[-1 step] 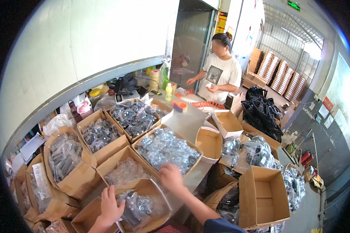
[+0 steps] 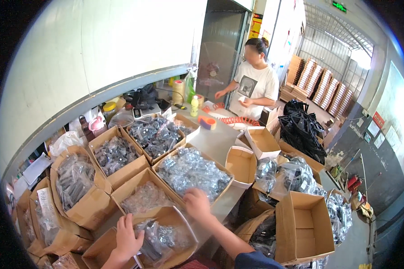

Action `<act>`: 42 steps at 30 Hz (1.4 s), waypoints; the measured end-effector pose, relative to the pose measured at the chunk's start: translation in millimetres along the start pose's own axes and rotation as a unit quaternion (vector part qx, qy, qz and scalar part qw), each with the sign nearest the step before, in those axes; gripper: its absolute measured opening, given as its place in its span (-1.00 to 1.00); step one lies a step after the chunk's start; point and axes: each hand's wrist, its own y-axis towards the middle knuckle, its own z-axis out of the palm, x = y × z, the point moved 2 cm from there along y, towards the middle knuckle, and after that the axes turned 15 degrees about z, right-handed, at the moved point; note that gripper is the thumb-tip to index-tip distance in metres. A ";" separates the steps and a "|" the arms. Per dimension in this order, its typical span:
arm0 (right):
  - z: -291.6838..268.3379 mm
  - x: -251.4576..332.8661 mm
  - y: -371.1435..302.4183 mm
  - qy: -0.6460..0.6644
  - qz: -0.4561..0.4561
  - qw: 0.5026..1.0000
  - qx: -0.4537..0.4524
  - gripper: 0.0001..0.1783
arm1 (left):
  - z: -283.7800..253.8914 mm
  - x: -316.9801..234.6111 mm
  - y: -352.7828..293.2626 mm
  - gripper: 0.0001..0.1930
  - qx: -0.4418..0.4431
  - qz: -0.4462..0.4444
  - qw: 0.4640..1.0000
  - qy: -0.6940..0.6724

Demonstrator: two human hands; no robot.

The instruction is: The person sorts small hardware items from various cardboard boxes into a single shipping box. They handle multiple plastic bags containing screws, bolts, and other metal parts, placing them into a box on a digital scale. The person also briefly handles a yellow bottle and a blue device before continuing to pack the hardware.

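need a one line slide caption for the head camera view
Left hand rests on brown cardboard box of clear bagged hardware; right hand reaches into neighbouring box of bagged metal parts.

Packing workshop or small warehouse. Evidence: a long table (image 2: 215,139) crowded with open cardboard boxes (image 2: 121,172) of bagged metal hardware (image 2: 191,170), tape rolls (image 2: 178,85), stacked cartons (image 2: 316,83) by a barred gate (image 2: 327,45), bare concrete floor (image 2: 372,179).

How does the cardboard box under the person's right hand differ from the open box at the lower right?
The box under the right hand sits up on the table, brim-full of small clear bags of metal parts; the lower-right box stands lower, beside the table, and looks empty. The first is wide and shallow, the second deeper. Both are open brown cardboard.
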 end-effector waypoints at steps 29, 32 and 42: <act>-1.6 1.0 0.7 0.011 0.000 1.000 0.010 -0.90 | -0.9 -2.7 0.8 -0.27 -0.007 -0.004 1.000 0.005; 0.0 0.9 2.6 0.011 0.003 1.000 0.007 -0.90 | -1.7 -3.5 1.1 -0.27 -0.001 -0.017 1.000 0.004; 7.1 -5.1 -0.5 -0.004 0.006 1.000 0.015 -0.89 | -5.9 -6.6 1.9 -0.25 0.000 -0.011 1.000 0.007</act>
